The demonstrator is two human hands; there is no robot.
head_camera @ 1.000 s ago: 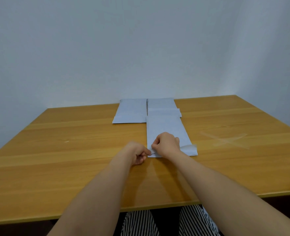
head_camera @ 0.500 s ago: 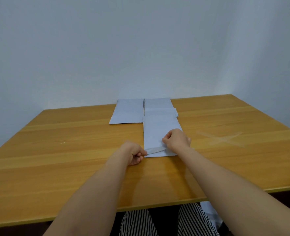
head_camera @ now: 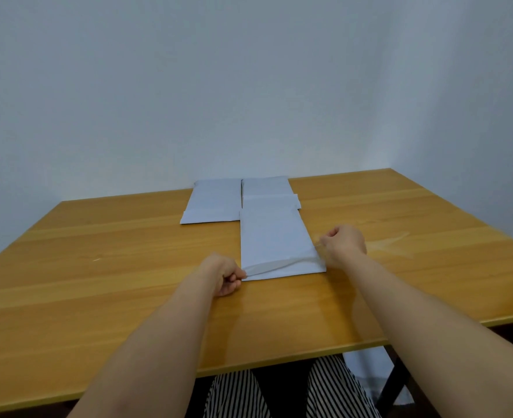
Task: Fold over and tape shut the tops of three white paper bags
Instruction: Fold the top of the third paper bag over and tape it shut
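The left hand (head_camera: 225, 276) is pinching one end of a clear tape strip (head_camera: 279, 264) at the near-left corner of the nearest white paper bag (head_camera: 274, 239). The right hand (head_camera: 345, 241) is pinching the strip's other end just past the bag's right edge, slightly raised. The tape is stretching across the bag's folded near end, between the two hands. To seal well, the strip probably needs keeping taut and level while being lowered, then pressing flat along the fold. Beyond this bag, two more white bags (head_camera: 213, 203) are lying side by side on the wooden table (head_camera: 98, 297), one touching its far end.
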